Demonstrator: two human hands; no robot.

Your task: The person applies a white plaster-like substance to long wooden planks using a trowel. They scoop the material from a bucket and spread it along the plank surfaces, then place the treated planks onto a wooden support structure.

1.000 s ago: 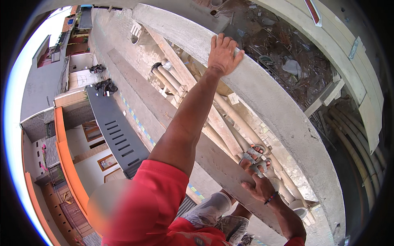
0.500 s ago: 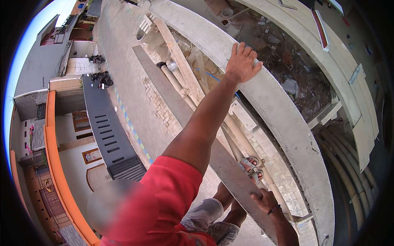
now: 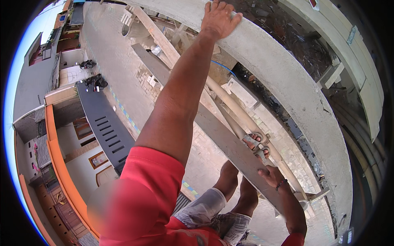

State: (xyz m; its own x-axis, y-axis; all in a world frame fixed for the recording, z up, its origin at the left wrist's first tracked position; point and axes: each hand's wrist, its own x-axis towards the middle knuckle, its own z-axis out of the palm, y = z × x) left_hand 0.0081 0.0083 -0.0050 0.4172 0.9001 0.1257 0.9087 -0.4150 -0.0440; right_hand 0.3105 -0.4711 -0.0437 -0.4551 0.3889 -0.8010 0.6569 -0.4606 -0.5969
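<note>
Head view: one grey plank (image 3: 225,141), long axis upper left to lower right. Two hands, well apart — right hand (image 3: 273,176) nearer, clamped on the plank's ledge-side edge; left hand (image 3: 220,20) spread flat on one concrete ledge (image 3: 283,78), right of plank. Two sandals (image 3: 249,142) between plank and ledge.

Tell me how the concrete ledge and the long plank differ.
The concrete ledge looks broad and pale grey, while the long plank looks narrower and browner. The person's left grip rests spread on the ledge; the right grip holds the plank at its edge, thumb on top. Both the ledge and the plank run diagonally across the view.
</note>
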